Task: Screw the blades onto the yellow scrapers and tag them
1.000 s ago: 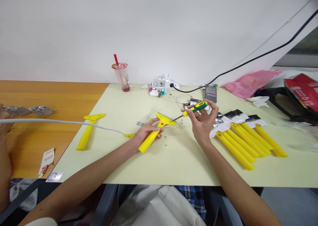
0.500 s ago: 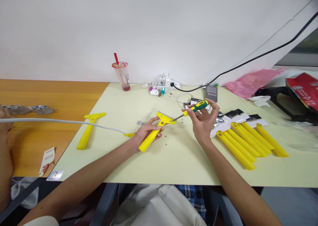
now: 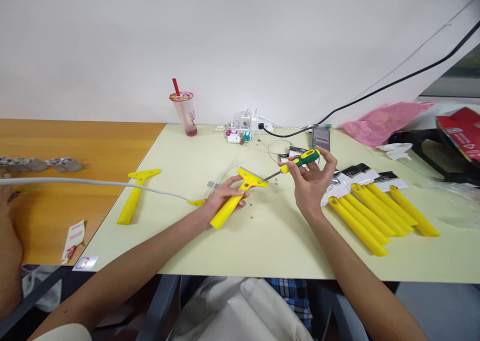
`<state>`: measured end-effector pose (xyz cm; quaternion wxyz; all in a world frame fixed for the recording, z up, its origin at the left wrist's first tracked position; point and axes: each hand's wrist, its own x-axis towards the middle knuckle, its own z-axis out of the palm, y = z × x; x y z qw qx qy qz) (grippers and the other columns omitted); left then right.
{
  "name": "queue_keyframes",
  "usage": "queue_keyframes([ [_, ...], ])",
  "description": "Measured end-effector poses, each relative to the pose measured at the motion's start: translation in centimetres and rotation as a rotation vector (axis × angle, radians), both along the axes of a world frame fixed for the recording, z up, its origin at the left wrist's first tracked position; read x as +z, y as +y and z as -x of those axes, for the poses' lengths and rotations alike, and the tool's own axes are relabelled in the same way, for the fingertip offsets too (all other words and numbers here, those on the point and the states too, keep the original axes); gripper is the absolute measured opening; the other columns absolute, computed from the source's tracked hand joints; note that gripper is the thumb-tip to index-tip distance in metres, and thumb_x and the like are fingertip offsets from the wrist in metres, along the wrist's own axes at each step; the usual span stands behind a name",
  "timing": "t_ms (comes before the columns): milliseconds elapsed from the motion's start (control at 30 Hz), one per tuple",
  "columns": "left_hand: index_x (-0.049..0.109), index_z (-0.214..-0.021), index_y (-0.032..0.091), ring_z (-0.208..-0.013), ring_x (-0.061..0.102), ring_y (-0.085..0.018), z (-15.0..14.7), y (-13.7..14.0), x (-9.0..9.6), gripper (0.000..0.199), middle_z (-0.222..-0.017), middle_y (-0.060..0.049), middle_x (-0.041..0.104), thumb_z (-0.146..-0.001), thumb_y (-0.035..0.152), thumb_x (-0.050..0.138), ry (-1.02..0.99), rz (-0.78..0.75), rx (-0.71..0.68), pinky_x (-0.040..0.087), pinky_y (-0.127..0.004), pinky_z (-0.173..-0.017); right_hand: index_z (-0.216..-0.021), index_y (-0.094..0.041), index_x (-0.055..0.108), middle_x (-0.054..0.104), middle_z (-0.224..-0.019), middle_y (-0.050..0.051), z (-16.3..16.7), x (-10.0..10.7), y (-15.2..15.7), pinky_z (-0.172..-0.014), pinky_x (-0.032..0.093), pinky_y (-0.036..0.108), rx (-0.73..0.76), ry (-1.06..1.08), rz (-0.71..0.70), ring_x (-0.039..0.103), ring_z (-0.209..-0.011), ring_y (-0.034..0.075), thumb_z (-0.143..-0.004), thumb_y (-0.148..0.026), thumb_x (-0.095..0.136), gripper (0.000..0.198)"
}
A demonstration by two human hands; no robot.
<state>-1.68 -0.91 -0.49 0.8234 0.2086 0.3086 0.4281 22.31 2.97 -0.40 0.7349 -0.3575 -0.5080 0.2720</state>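
Observation:
My left hand [image 3: 224,200] is closed around a yellow scraper [image 3: 229,211], its wide head tilted up toward the right. In my right hand [image 3: 312,186] is a screwdriver [image 3: 305,157] with a green and yellow handle, pinched between the fingers. The screwdriver's tip meets the right side of the scraper head, at a small screw [image 3: 259,182]. A few loose screws [image 3: 251,217] lie on the table just right of the scraper. Another yellow scraper [image 3: 131,201] rests on the table to the left. Part of a further yellow piece [image 3: 195,202] shows beside my left wrist.
Several yellow scrapers [image 3: 360,226] with packaging lie in a row at right. Behind stand a drink cup [image 3: 185,116] with a red straw, a power strip [image 3: 247,123] and a phone [image 3: 321,137]. A grey cable [image 3: 93,181] crosses from the left, near another person's arm [image 3: 9,251].
The view has shifted slightly. Both hands keep their holds, and the screwdriver's tip stays at the scraper head; my right-hand fingers have shifted a little on the handle.

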Motion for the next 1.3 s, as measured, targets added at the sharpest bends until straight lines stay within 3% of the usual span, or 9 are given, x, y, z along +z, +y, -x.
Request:
queue_keyframes([
  [300,0.06,-0.148,0.024,-0.089,0.071,-0.015,-0.1,0.1,-0.2,0.083,-0.119,-0.009,0.071,-0.073,0.002,0.084,0.011,-0.007,0.0,0.05,-0.024,-0.07,-0.137,-0.037,0.047,0.075,-0.105,0.0,0.0,-0.1,-0.2,-0.087,0.075,0.053,0.033,-0.044,-0.01,0.084,-0.092,0.026,-0.084,-0.052,0.096,0.074],
  [533,0.064,-0.134,0.021,-0.091,0.071,-0.016,-0.1,0.1,-0.2,0.069,-0.11,-0.009,0.071,-0.071,0.004,0.087,0.046,-0.005,-0.001,0.05,-0.025,-0.071,-0.137,-0.037,0.049,0.073,-0.104,-0.001,0.4,0.1,-0.6,-0.089,0.075,0.055,0.014,-0.053,-0.027,0.082,-0.104,0.027,-0.083,-0.043,0.098,0.073],
  [767,0.066,-0.134,0.022,-0.091,0.071,-0.016,0.0,0.2,-0.3,0.07,-0.112,-0.009,0.072,-0.07,0.005,0.087,0.062,-0.017,-0.008,0.049,-0.025,-0.071,-0.139,-0.038,0.05,0.072,-0.103,-0.003,0.5,-0.1,-0.7,-0.088,0.075,0.055,0.009,-0.12,-0.098,0.081,-0.1,0.025,-0.076,-0.042,0.103,0.082],
  [1067,0.063,-0.143,0.023,-0.089,0.07,-0.015,-0.1,0.3,-0.3,0.08,-0.113,-0.009,0.073,-0.07,0.004,0.088,0.05,-0.021,-0.001,0.048,-0.024,-0.069,-0.151,-0.039,0.048,0.076,-0.123,0.006,0.3,-0.4,-1.4,-0.095,0.07,0.059,0.115,-0.268,-0.179,0.081,-0.113,0.032,-0.094,-0.036,0.086,0.068],
  [1300,0.063,-0.137,0.021,-0.086,0.07,-0.014,-0.2,0.5,0.0,0.075,-0.112,-0.009,0.072,-0.069,0.002,0.087,0.067,0.009,0.052,0.049,-0.022,-0.066,-0.139,-0.035,0.046,0.078,-0.129,0.009,0.7,-0.1,-1.8,-0.089,0.071,0.052,0.11,-0.309,-0.187,0.082,-0.114,0.031,-0.092,-0.032,0.088,0.063],
])
